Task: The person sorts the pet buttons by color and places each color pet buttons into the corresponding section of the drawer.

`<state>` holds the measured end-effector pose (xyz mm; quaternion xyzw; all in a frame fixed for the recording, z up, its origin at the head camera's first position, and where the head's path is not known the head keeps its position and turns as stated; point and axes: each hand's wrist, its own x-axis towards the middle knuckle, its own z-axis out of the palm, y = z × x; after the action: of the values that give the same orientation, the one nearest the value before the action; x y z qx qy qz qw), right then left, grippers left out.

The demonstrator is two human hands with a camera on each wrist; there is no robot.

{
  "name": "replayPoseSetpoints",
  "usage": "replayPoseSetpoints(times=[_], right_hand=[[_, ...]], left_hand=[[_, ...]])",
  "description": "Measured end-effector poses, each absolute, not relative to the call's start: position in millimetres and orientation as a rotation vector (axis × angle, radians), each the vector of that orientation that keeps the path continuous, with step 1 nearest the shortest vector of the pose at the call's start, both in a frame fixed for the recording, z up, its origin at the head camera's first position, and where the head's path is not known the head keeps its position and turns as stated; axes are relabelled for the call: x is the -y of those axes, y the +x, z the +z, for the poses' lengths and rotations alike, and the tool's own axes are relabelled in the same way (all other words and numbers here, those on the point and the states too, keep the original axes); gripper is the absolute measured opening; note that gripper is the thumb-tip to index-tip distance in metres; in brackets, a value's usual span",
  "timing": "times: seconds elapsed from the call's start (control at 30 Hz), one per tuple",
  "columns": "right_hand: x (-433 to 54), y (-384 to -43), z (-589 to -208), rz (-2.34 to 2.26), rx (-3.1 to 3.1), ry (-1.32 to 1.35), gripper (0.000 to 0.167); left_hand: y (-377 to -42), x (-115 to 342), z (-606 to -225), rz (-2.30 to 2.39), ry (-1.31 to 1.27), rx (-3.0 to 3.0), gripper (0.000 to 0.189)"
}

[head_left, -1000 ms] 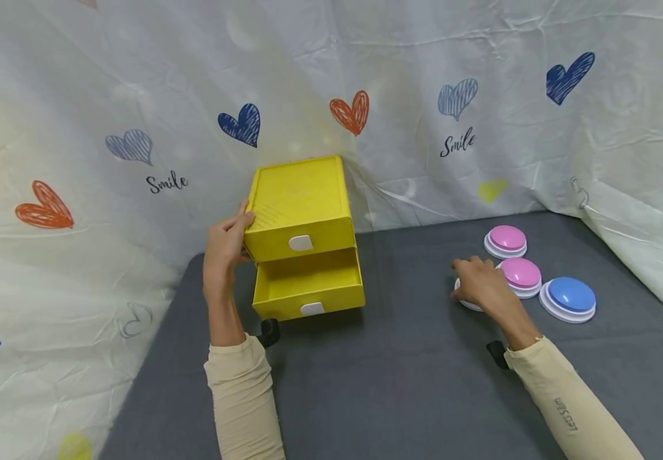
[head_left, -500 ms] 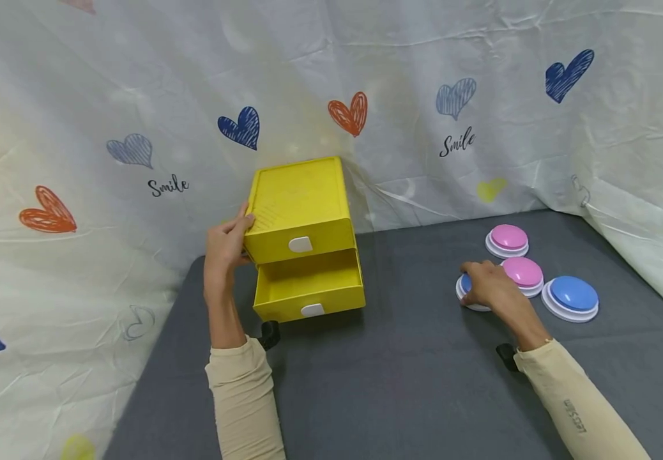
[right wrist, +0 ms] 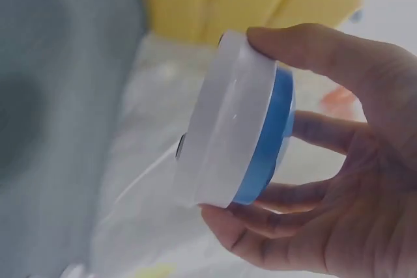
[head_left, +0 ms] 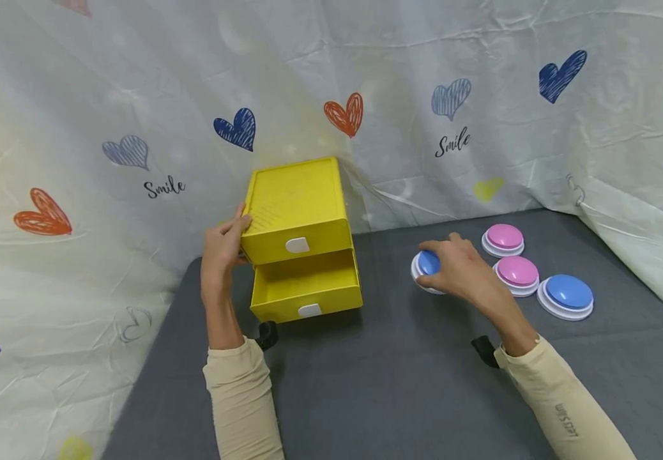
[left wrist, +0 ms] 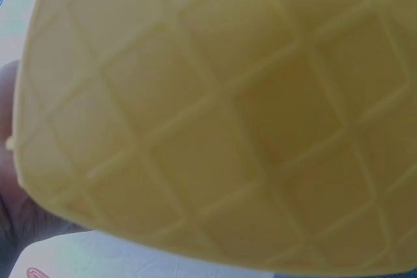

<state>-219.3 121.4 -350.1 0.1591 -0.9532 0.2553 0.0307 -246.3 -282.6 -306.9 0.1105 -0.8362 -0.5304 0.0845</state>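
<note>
My right hand (head_left: 469,271) grips a round push button (right wrist: 225,128) with a white base and blue dome, lifted off the dark cloth. In the right wrist view the thumb and fingertips pinch the rim of its base, and the button is tipped on its side. My left hand (head_left: 220,252) holds the left side of a yellow two-drawer box (head_left: 299,191), thumb by its top edge; the other fingers are partly hidden. The lower drawer (head_left: 276,311) is pulled out with nothing visible inside, while the upper one is closed. A latticed yellow panel (left wrist: 215,128) fills the left wrist view.
To the right on the dark cloth (head_left: 389,383) stand two pink push buttons, a far one (head_left: 504,237) and a nearer one (head_left: 517,271), beside another blue button (head_left: 568,292). A white curtain (head_left: 400,172) printed with hearts hangs behind.
My right hand has closed on the blue button, raised it, and carried it left, away from the pink buttons. The left hand and the drawer box stay where they were.
</note>
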Motion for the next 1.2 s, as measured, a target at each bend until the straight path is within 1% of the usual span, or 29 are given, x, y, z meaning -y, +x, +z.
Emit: replayPoseSetpoints(times=[0.13, 0.3, 0.43, 0.53, 0.63, 0.77, 1.0, 1.2], right_hand=[[-89.9, -206.9, -325.9, 0.899, 2.905, 0.558, 0.064], [-43.4, -198.4, -304.4, 1.030, 2.813, 0.731, 0.059], [-4.4, -194.0, -297.8, 1.055, 2.777, 0.885, 0.053], [24.2, -190.7, -295.9, 1.022, 2.767, 0.967, 0.057], [48.8, -188.8, -296.3, 0.913, 2.745, 1.020, 0.057], [71.8, -189.1, -302.4, 0.679, 2.700, 1.002, 0.052], [99.7, -191.2, -324.8, 0.278, 2.499, 0.870, 0.047], [118.6, -191.3, -328.5, 0.212, 2.526, 0.760, 0.043]], left_hand=[[-244.9, 284.0, -308.1, -1.578, 0.341, 2.495, 0.065], [-245.7, 286.5, -306.4, -1.565, 0.356, 2.511, 0.067], [-245.8, 289.0, -304.7, -1.571, 0.370, 2.520, 0.067], [-244.7, 289.7, -304.0, -1.575, 0.392, 2.523, 0.067], [-244.5, 289.3, -304.7, -1.591, 0.394, 2.506, 0.065], [-245.5, 288.0, -306.4, -1.601, 0.366, 2.495, 0.064], [-245.6, 287.6, -307.7, -1.635, 0.342, 2.465, 0.063], [-245.0, 286.5, -308.6, -1.632, 0.347, 2.450, 0.062]])
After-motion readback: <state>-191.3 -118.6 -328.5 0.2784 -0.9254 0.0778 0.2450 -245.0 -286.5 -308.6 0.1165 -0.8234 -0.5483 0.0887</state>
